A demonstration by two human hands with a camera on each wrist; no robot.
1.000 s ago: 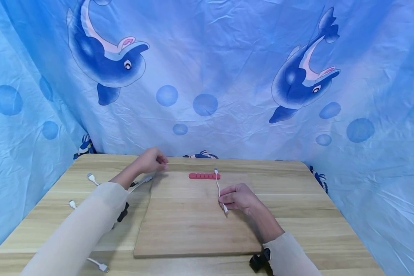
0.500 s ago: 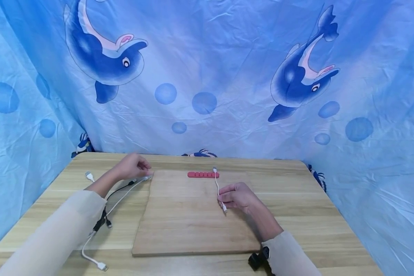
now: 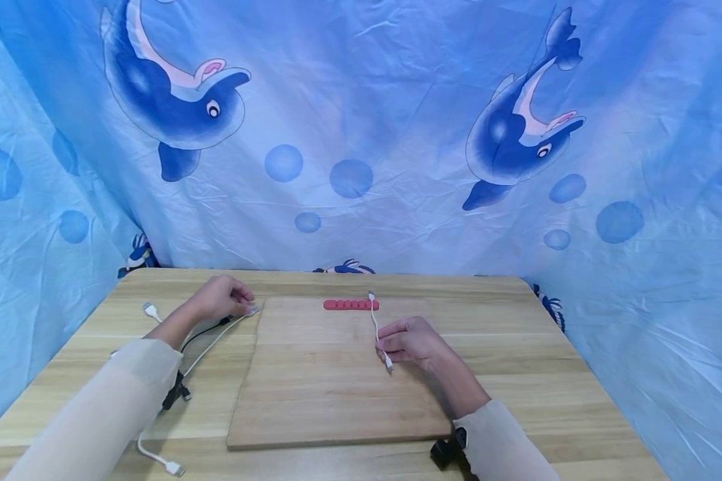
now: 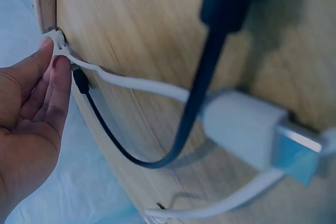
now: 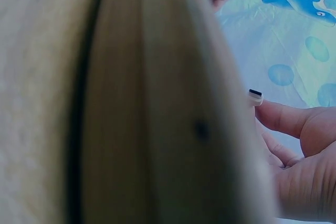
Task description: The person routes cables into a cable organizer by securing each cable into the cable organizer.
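At the back left of the table, my left hand [image 3: 221, 296] pinches the white connector [image 4: 54, 44] of a long white cable [image 3: 216, 339] between thumb and fingers. A black plug [image 4: 80, 80] lies close beside it. My right hand [image 3: 418, 344] holds a short white cable [image 3: 375, 321] near its lower end, over the wooden board [image 3: 337, 401]. That cable's upper end crosses the right end of a red strip [image 3: 345, 304] at the board's back. In the right wrist view, a small connector [image 5: 255, 96] touches the thumb of my right hand [image 5: 310, 150].
Left of the board lie a black cable piece [image 3: 173, 393], a white plug [image 3: 174, 469] near the front and another white plug [image 3: 151, 310] farther back. A blue dolphin-print curtain [image 3: 349, 120] stands behind the table. In the left wrist view, a large white connector [image 4: 247, 129] is near the camera.
My left hand has moved left and down from above the board's back left corner, and now grips the white connector. My right hand has stayed in place with the short cable.
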